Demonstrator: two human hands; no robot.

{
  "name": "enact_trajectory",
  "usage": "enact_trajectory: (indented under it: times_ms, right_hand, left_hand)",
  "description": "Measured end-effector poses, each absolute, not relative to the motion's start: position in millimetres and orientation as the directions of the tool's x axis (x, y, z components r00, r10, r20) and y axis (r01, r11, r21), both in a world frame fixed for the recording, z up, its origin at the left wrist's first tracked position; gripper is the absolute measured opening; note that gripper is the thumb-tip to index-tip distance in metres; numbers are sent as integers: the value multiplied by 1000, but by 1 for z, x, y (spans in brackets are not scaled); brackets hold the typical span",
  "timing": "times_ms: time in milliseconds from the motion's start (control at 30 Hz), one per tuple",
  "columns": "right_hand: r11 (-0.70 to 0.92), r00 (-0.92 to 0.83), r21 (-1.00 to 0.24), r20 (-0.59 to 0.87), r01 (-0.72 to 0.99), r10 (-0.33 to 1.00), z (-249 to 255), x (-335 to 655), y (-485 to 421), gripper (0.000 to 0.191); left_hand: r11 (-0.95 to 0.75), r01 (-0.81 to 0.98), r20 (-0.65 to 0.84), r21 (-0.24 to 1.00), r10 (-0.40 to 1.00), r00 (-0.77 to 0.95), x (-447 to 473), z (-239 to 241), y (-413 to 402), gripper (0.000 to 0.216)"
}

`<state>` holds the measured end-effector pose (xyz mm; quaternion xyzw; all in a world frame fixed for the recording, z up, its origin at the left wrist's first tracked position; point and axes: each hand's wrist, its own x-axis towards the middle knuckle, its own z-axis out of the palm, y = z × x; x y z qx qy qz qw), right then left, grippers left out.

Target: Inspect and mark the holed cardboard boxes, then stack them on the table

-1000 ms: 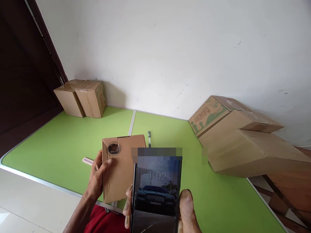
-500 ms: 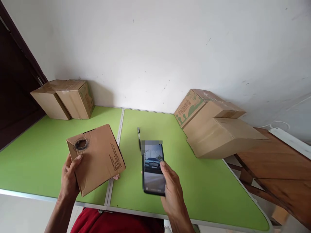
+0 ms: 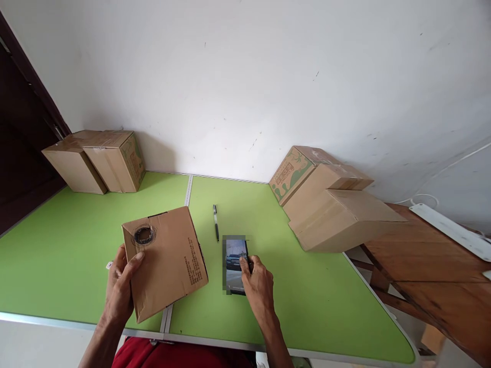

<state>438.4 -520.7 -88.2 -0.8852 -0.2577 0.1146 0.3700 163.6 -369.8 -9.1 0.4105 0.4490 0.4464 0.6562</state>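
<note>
My left hand (image 3: 121,289) grips the left side of a brown cardboard box (image 3: 169,260) with a round taped hole near its top left corner; the box rests tilted on the green table (image 3: 76,250). My right hand (image 3: 258,278) holds a black phone (image 3: 235,263) with a lit screen, low against the table just right of the box. Its fingers curl over the phone's right edge. A black pen (image 3: 216,223) lies just beyond the phone.
Two cardboard boxes (image 3: 95,161) stand at the table's far left corner by the wall. A stack of three boxes (image 3: 330,204) fills the far right. A wooden bench (image 3: 433,266) with a white strip stands to the right. A dark door is at left.
My right hand has brought the phone from close to my face down to the table. The box has shifted slightly in my left hand.
</note>
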Motion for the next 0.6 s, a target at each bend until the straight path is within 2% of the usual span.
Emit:
enact_trajectory:
  times_ms: [167,300,367,433,533,600]
  right_hand:
    - [-678,842,-581,23,451,539,-86,436,-521,34]
    - [-663,834,-571,73,484,547,-68,427,-515,45]
    - [-577,795,-636,97,512,599,-54,414,-507,61]
    - [-445,709,-758,32,477,704,-41,395,-496,82]
    - [-332,580,-897,-111,291,807,-25,369,-478,118]
    - [-258,582,-949,-107,184,806,-16,361,-470,126]
  left_hand:
    - [186,-218,-116,958,947,298,185,-18,-365,74]
    - [79,-153,-27,985,950,312,206,-23,-353,74]
    - [54,-125,-13,991,951,309,216,-23,-351,77]
    - [42,-119,-3,992,951,308,223,-22,-353,80]
    - [43,-132,3,990,944,331,222,-19,-360,85]
    - [54,-127,-8,990,943,334,214,-15,-364,83]
